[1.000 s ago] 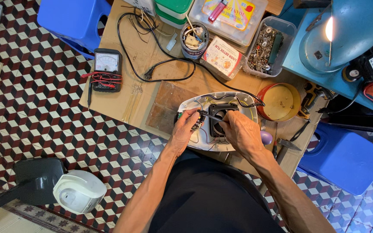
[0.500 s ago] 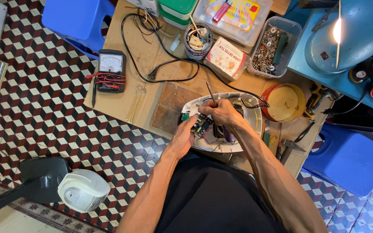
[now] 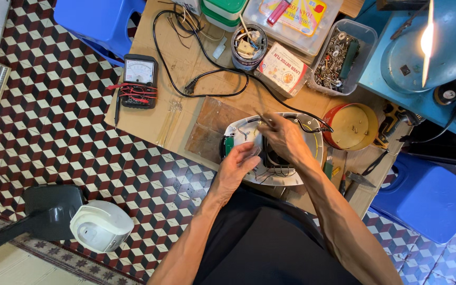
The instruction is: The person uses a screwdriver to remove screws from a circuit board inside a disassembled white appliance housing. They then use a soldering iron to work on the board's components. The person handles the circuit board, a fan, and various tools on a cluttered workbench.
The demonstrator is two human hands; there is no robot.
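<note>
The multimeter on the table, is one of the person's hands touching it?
No. The multimeter lies apart at the table's far left, while the left hand and right hand are over the opened white appliance.

The white appliance shell [image 3: 249, 132] looks like smooth glossy plastic, the surface [image 3: 186, 74] matt bare wood, the screw box [image 3: 368, 37] clear plastic, and the floor [image 3: 54, 132] glazed tile.

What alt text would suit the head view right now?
Seen from above, two hands work inside an opened white appliance on a cluttered bench: the right hand holds a thin tool, the left hand steadies small parts. A multimeter, black cord and screw tub lie nearby.
</note>
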